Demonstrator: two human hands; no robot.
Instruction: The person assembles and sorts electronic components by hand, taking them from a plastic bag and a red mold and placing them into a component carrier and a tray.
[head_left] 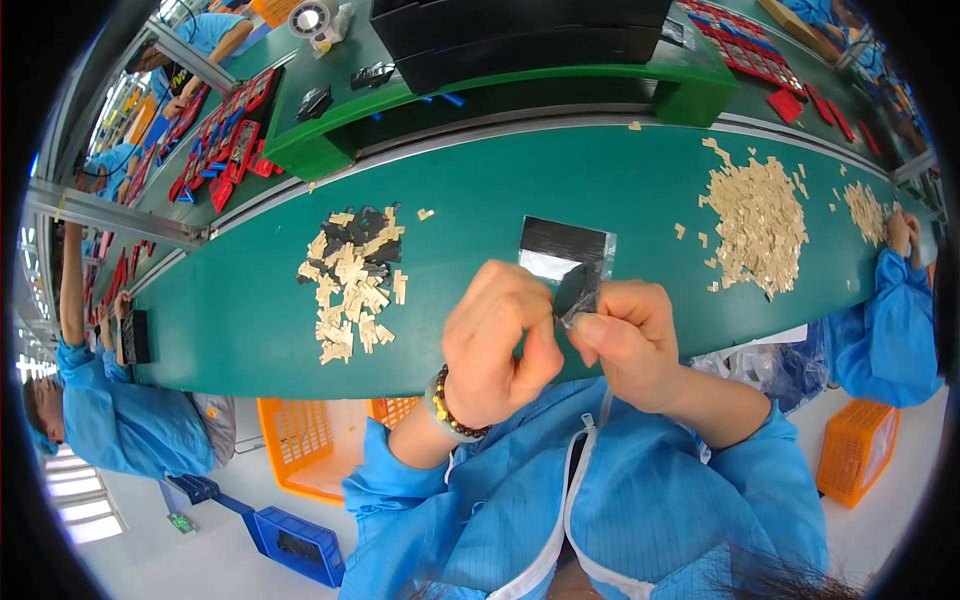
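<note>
Close together above the green bench, both my hands work at one spot in front of my chest. My right hand pinches a small black piece with clear film round its lower end. My left hand, with a beaded bracelet at its wrist, has its fingers curled closed beside that piece. Whatever lies between its fingertips is hidden. Just beyond my hands a flat black sheet with a shiny silver band lies on the bench, partly covered by them.
Left on the bench is a pile of cream and black flat pieces; right, a larger cream pile. Beyond stands a green shelf bearing a black box. Co-workers sit on both sides. An orange crate stands below.
</note>
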